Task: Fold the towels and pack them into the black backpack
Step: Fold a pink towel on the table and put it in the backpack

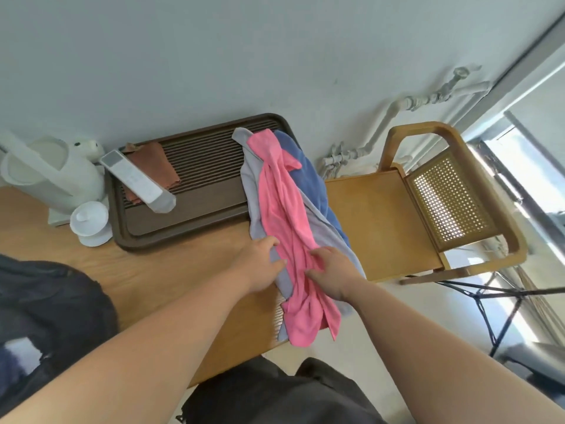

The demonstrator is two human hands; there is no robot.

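Observation:
A crumpled pink towel (286, 215) lies lengthwise on top of a light grey towel (255, 194), with a blue towel (312, 175) beside them, all piled at the table's right end. My left hand (260, 264) rests on the grey towel at the pink towel's left edge, fingers fairly straight. My right hand (331, 275) lies on the pink towel with fingers bent into the cloth; a pinch is not plain. The black backpack (46, 313) sits at the left on the table.
A brown slatted tray (195, 215) holds a white remote (137, 182) and a brown cloth (156, 162). A white kettle (52, 175) and white lid (90, 220) stand at the left. A wooden chair (428, 209) stands right of the table (153, 270).

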